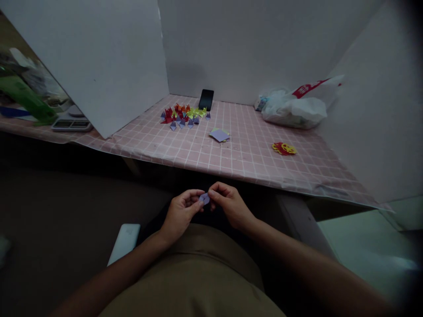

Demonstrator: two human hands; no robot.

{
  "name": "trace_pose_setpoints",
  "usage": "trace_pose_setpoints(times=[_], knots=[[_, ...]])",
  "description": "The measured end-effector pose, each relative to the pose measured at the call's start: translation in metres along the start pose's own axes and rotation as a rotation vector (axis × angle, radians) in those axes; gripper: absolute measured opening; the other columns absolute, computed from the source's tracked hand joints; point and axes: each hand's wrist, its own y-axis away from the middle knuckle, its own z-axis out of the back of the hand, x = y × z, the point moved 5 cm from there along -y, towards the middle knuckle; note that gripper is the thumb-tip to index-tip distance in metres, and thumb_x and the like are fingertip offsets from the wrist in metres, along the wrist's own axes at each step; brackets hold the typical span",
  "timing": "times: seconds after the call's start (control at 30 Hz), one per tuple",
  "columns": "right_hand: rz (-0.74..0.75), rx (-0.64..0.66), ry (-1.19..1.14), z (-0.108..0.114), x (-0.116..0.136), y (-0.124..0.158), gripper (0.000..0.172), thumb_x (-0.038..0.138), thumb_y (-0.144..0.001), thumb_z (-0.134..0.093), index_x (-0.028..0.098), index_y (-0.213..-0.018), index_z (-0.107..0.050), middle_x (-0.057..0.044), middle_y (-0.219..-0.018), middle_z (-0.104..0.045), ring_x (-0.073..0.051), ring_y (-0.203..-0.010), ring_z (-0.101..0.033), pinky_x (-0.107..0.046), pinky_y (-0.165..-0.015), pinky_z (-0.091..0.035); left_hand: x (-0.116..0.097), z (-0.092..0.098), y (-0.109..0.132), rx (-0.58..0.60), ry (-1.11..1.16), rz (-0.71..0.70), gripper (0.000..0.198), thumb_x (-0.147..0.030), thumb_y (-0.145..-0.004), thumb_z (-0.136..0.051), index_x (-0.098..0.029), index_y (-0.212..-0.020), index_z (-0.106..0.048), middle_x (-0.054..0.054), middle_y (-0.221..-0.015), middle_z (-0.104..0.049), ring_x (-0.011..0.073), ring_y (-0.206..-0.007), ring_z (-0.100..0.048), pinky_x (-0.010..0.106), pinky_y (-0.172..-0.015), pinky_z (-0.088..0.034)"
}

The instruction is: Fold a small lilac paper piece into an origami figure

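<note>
A small purple paper (204, 198) sits between the two hands, held low over the lap, in front of the counter (251, 154) edge. The left hand (180, 213) has its fingers (194, 203) clamped on the paper's left side; the right hand (229, 204) has its fingers (213, 193) clamped on its right side, fingertips of both hands nearly meeting.

On the counter, a white bag (292, 108) lies at the far right, its contents hidden. A cluster of folded pieces (183, 114) lies beside a phone (206, 99), with loose sheets (220, 134) nearer and red-yellow scraps (284, 149) to the right.
</note>
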Motion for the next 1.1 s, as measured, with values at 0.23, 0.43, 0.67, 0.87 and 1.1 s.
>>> trace_pose_setpoints(times=[0.23, 0.43, 0.67, 0.87, 1.1], knots=[[0.018, -0.034, 0.054, 0.003, 0.001, -0.001, 0.022, 0.036, -0.083, -0.066, 0.019, -0.073, -0.058, 0.004, -0.058, -0.056, -0.010, -0.052, -0.049, -0.025, -0.055, -0.037, 0.002, -0.003, 0.002, 0.055, 0.049, 0.010, 0.030, -0.024, -0.074, -0.075, -0.016, -0.103, -0.070, 0.004, -0.088, -0.073, 0.0140, -0.075, -0.066, 0.028, -0.075, -0.053], [0.022, -0.058, 0.050, 0.004, 0.001, -0.001, 0.023, 0.037, -0.085, -0.064, 0.018, -0.074, -0.057, 0.004, -0.057, -0.056, -0.010, -0.052, -0.049, -0.025, -0.056, -0.037, -0.004, 0.000, 0.003, -0.024, 0.011, -0.035, 0.030, -0.023, -0.073, -0.075, -0.016, -0.100, -0.064, -0.002, -0.076, -0.065, 0.0117, -0.067, -0.064, 0.026, -0.068, -0.051], [0.023, -0.020, 0.048, 0.002, 0.003, 0.001, 0.020, 0.037, -0.084, -0.065, 0.019, -0.080, -0.056, 0.005, -0.059, -0.056, -0.011, -0.052, -0.050, -0.026, -0.056, -0.038, -0.010, 0.004, 0.003, -0.099, -0.030, -0.084, 0.021, -0.024, -0.074, -0.073, -0.016, -0.092, -0.064, 0.000, -0.079, -0.065, 0.0116, -0.068, -0.062, 0.025, -0.068, -0.050], [-0.003, 0.005, -0.003, -0.004, -0.001, 0.003, 0.020, 0.033, -0.079, -0.071, 0.019, -0.083, -0.057, 0.004, -0.067, -0.057, -0.009, -0.052, -0.051, -0.025, -0.053, -0.040, -0.011, 0.002, 0.002, -0.087, -0.054, -0.084, 0.024, -0.024, -0.074, -0.075, -0.017, -0.093, -0.063, -0.001, -0.074, -0.066, 0.0127, -0.065, -0.063, 0.026, -0.066, -0.051], [-0.017, 0.027, -0.041, -0.005, -0.001, 0.002, 0.020, 0.032, -0.078, -0.072, 0.019, -0.077, -0.057, 0.004, -0.066, -0.057, -0.009, -0.052, -0.051, -0.025, -0.053, -0.042, -0.009, 0.003, 0.001, -0.038, -0.042, -0.060, 0.024, -0.030, -0.082, -0.069, -0.017, -0.102, -0.066, 0.000, -0.077, -0.068, 0.0140, -0.072, -0.065, 0.027, -0.073, -0.051]])
